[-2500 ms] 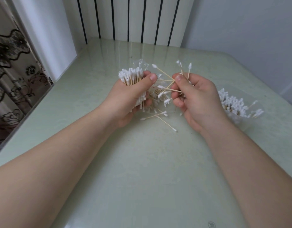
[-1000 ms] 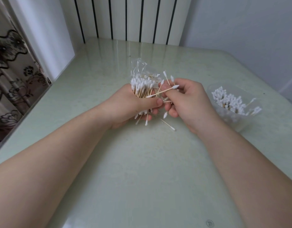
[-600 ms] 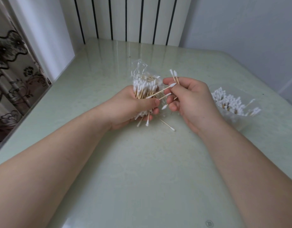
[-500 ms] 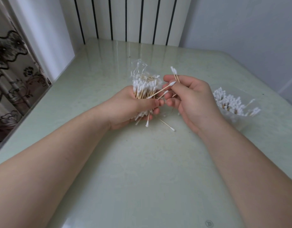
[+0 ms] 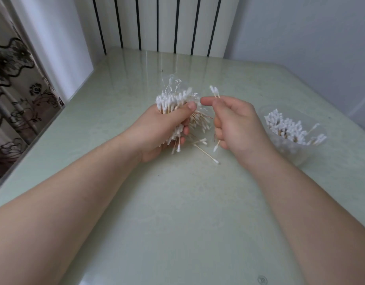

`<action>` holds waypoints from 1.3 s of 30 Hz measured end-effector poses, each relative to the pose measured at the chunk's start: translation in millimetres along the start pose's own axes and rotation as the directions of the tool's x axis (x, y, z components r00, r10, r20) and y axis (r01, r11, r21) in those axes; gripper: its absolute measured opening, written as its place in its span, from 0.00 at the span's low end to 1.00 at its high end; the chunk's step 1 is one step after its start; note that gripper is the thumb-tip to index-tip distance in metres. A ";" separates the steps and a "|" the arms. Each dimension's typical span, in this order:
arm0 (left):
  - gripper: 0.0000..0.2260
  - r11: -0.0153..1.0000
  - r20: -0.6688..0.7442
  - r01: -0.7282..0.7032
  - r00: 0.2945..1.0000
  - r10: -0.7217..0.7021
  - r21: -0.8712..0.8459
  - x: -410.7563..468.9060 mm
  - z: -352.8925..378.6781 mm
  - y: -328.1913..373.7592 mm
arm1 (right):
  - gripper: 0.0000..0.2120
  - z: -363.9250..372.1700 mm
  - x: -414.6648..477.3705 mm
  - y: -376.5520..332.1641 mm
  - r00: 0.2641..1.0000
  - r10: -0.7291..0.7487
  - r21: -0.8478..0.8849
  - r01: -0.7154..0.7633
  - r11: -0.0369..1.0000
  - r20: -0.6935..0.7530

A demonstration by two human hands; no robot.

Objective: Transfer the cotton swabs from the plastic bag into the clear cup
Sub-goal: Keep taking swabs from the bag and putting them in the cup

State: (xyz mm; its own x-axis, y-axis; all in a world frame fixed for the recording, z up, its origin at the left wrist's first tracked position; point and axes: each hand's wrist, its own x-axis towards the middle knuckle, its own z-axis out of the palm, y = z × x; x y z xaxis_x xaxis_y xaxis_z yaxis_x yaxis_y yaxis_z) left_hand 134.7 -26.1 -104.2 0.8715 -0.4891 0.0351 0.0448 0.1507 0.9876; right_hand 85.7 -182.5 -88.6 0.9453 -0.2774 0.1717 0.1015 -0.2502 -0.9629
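Observation:
My left hand (image 5: 157,128) grips a crinkled clear plastic bag (image 5: 173,85) packed with a thick bundle of cotton swabs (image 5: 171,100), white tips up. Beside it, my right hand (image 5: 239,122) is closed on a few cotton swabs (image 5: 214,91); their tips stick out above and below the fist. A clear cup (image 5: 300,149) stands to the right on the table, holding several swabs (image 5: 286,126). Two or three loose swabs (image 5: 206,154) lie on the table between my hands.
The pale green glossy table (image 5: 177,212) ends at its left edge beside a flowered curtain (image 5: 15,95). A white panel with black stripes (image 5: 157,23) and a grey wall (image 5: 311,38) stand behind the table.
My right hand has pulled a few swabs out of the bundle and drawn a little to the right, away from the bag. My left hand stays closed on the bag.

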 end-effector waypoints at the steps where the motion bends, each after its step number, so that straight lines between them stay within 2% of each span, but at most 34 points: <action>1: 0.10 1.000 -0.011 -0.005 1.000 0.005 -0.011 0.2 0.4 0.2 | 0.14 1.5 -0.8 0.4 1.000 0.000 -0.012 0.000 1.000 0.018; 3: 0.14 1.000 -0.004 -0.019 1.000 0.019 0.005 0.2 0.7 1.3 | 0.19 2.9 -2.6 0.4 0.997 0.041 0.062 -0.045 0.997 0.073; 5: 0.10 0.999 0.024 -0.031 0.999 0.031 0.024 -0.6 0.7 1.9 | 0.21 2.1 -4.2 0.9 0.993 0.030 0.071 -0.038 0.997 0.111; 6: 0.08 1.000 0.030 -0.027 0.999 0.027 0.011 -0.9 -0.2 2.0 | 0.20 2.1 -4.6 1.6 0.992 0.004 0.033 -0.009 0.999 0.126; 10: 0.14 1.000 0.018 -0.013 1.000 0.013 0.016 4.4 -3.8 -3.6 | 0.14 5.3 -8.9 3.5 0.969 -0.101 -0.148 0.136 0.979 0.225; 14: 0.20 0.993 0.025 -0.091 0.996 0.090 0.080 5.2 -3.3 -5.3 | 0.20 6.1 -13.7 6.2 0.949 -0.131 -0.275 0.212 0.938 0.286; 18: 0.18 0.979 0.018 -0.147 0.989 0.146 0.143 4.9 -4.2 -5.5 | 0.30 6.5 -14.8 6.9 0.948 -0.088 -0.383 0.207 0.900 0.306; 20: 0.15 0.981 -0.003 -0.144 0.989 0.146 0.134 4.2 -2.6 -5.6 | 0.34 7.6 -15.6 4.4 0.952 -0.089 -0.345 0.192 0.919 0.293; 22: 0.11 0.987 -0.034 -0.127 0.991 0.131 0.102 3.7 -0.5 -4.3 | 0.35 6.7 -12.5 3.0 0.968 -0.066 -0.223 0.121 0.967 0.240; 25: 0.10 0.995 -0.108 -0.095 0.990 0.093 -0.014 3.8 0.3 -1.2 | 0.33 4.9 -5.9 3.0 0.987 -0.015 -0.012 0.017 1.000 0.160; 30: 0.12 0.994 -0.157 -0.062 0.987 0.047 -0.091 4.7 -0.5 1.1 | 0.29 0.6 -4.8 -1.9 0.993 -0.081 0.169 0.066 0.983 0.088; 32: 0.09 0.994 -0.134 -0.060 0.990 0.047 -0.093 4.2 -1.8 0.9 | 0.25 -0.9 -6.0 -4.9 0.992 -0.118 0.171 0.109 0.979 0.043; 36: 0.07 0.998 0.028 -0.030 0.999 0.031 -0.051 0.5 -0.5 0.0 | 0.17 0.0 -7.8 -8.1 0.991 -0.136 0.185 0.137 0.973 -0.019; 39: 0.08 0.999 0.103 -0.012 0.995 0.016 -0.038 -3.4 3.7 0.3 | 0.10 1.9 -8.8 -4.6 0.991 -0.131 0.048 0.132 0.990 -0.021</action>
State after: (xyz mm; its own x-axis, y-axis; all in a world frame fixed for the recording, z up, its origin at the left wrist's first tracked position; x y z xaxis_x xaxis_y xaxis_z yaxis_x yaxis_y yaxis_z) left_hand 130.0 -27.6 -103.5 0.8173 -0.5724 0.0664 0.0527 0.1889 0.9806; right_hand 77.5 -177.2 -86.1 0.9171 -0.2618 0.3008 0.2401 -0.2398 -0.9407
